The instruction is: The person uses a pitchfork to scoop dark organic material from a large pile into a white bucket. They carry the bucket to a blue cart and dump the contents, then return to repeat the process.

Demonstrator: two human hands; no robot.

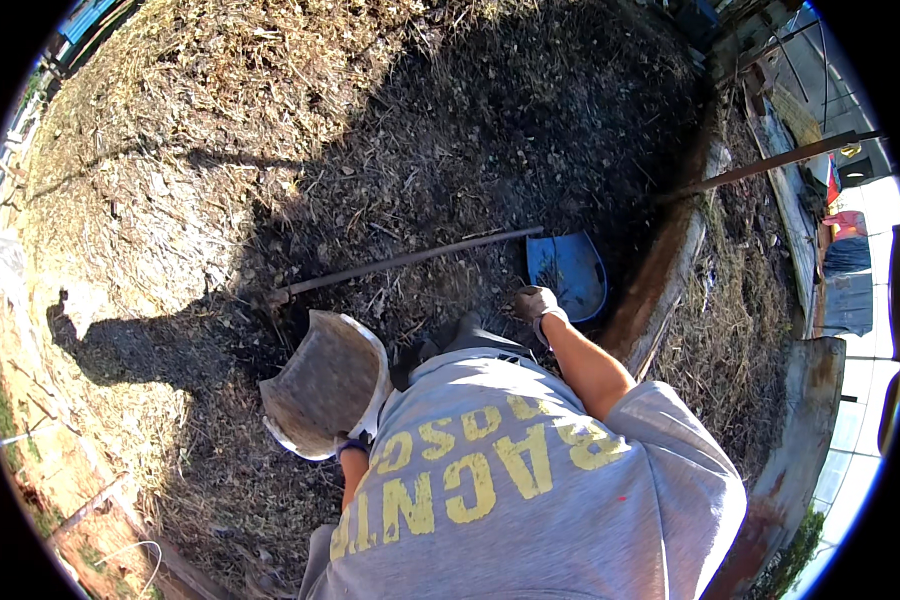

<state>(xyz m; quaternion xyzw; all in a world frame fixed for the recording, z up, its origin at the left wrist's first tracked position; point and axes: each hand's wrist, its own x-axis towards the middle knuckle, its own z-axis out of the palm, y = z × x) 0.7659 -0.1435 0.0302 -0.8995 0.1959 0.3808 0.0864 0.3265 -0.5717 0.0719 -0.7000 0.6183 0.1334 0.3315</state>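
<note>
My left hand (351,446), in a dark glove, is closed on the near rim of a white cut-open plastic container (375,350), which is tilted and dirty brown inside. My right hand (538,302), in a dirty pale glove, has its fingers curled beside the near left edge of a blue plastic scoop-like container (597,272). Whether it grips that edge is hidden. Dark bits lie inside the blue container. A long wooden-looking handle (410,262) lies across the ground between the two containers, its right end close to the blue one.
Dry straw and dark litter (300,110) cover the ground, partly in shadow. On the right runs a curved rusty-brown edge (665,285), crossed by a thin bar (770,162). Beyond it stand weathered boards (790,220) and pale tiles (865,400).
</note>
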